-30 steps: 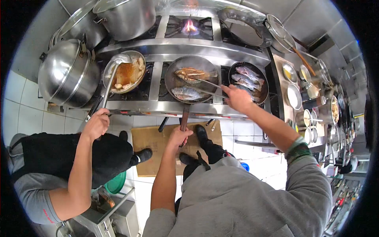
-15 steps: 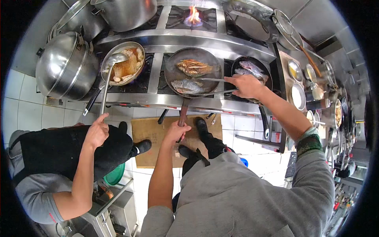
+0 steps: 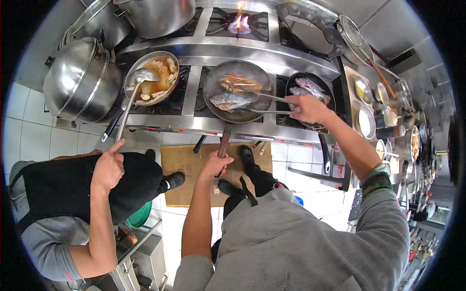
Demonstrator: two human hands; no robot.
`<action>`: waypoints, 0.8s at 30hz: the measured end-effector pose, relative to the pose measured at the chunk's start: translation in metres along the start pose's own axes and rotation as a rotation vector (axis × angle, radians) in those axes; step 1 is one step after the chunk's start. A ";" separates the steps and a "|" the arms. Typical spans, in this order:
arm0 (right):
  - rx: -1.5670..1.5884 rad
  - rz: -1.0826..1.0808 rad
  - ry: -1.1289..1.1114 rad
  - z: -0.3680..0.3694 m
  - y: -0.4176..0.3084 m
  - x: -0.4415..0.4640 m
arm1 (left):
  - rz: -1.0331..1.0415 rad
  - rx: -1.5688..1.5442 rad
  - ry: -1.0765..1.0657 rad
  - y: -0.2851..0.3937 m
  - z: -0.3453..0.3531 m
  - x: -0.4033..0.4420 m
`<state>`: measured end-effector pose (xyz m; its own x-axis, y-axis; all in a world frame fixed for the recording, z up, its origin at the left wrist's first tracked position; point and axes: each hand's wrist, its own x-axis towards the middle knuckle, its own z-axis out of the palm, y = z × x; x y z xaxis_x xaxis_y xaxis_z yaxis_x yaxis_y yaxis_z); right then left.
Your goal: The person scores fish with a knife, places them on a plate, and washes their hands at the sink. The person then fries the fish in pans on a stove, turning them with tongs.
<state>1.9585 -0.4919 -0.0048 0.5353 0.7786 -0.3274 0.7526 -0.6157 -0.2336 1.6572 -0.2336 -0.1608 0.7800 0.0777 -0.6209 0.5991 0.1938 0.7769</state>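
Observation:
My left hand [image 3: 216, 163] is wrapped round the brown handle [image 3: 224, 141] of the middle frying pan [image 3: 258, 75]. In that pan lie a browned fish [image 3: 239, 83] at the back and a silvery fish [image 3: 229, 101] nearer the front. My right hand [image 3: 308, 108] grips metal tongs [image 3: 274, 112], whose tips reach over the pan at the right part of the silvery fish. Beneath and behind my right hand, a smaller black pan [image 3: 331, 101] holds more silvery fish [image 3: 310, 87].
At the left a co-worker's hand [image 3: 108, 168] holds a ladle [image 3: 127, 109] in a pan of brown sauce [image 3: 160, 99]. Large pots [image 3: 158, 19] and a domed steamer [image 3: 73, 80] stand left. A back burner flames [image 3: 240, 25]. Bowls [image 3: 366, 122] line the right counter.
My right hand and the tongs have moved right and shifted onto the silvery fish, away from the browned one. The co-worker's ladle has moved about in the sauce pan.

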 end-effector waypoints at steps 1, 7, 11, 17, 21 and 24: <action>0.088 -0.086 0.052 0.006 0.026 0.007 | 0.013 0.002 -0.013 -0.003 -0.004 0.001; 0.072 -0.106 -0.086 -0.012 0.054 0.029 | -0.015 0.069 0.015 0.008 -0.012 -0.008; -0.014 -0.095 -0.146 -0.026 0.038 0.039 | -0.014 0.039 -0.007 0.000 -0.015 -0.003; -0.051 -0.109 -0.062 -0.027 0.044 0.055 | -0.062 0.021 0.010 0.000 -0.016 -0.001; -0.090 -0.189 -0.088 -0.029 0.050 0.051 | -0.057 0.010 0.000 0.005 -0.017 -0.005; -0.049 -0.147 -0.185 -0.034 0.038 0.050 | -0.069 -0.010 0.003 0.007 -0.015 -0.007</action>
<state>2.0274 -0.4724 0.0012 0.3429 0.8210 -0.4565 0.8374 -0.4874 -0.2476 1.6537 -0.2184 -0.1528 0.7361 0.0669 -0.6736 0.6498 0.2088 0.7309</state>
